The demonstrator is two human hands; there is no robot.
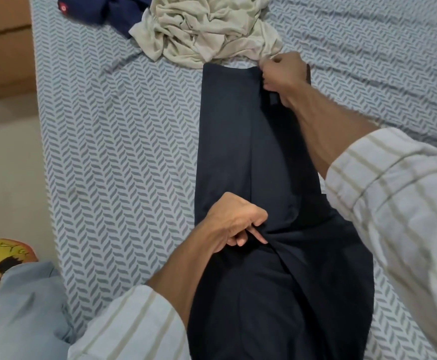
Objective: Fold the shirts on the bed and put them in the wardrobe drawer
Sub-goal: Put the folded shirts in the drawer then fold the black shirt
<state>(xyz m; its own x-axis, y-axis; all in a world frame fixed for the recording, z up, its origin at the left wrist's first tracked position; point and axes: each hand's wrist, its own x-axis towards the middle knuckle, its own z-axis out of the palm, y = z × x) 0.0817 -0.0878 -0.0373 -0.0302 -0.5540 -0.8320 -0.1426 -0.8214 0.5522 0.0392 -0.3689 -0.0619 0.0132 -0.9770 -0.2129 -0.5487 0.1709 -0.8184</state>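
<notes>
We judge the dark navy, soft, limp cotton shirt [227, 152], lying lengthwise mid-bed on the grey-patterned bed sheet [108, 152], light and best held at folded edges, where our right hand [282, 74] pinches its far corner and our left hand [235, 222] pinches its middle fold.

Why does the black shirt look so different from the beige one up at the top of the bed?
The black shirt is stretched out long and smooth; the beige shirt sits bunched in a wrinkly heap. The left hand and right hand both pinch the black shirt, while nobody grips the beige one. The black shirt is dark, the beige one pale. Both lie on the patterned bed.
</notes>
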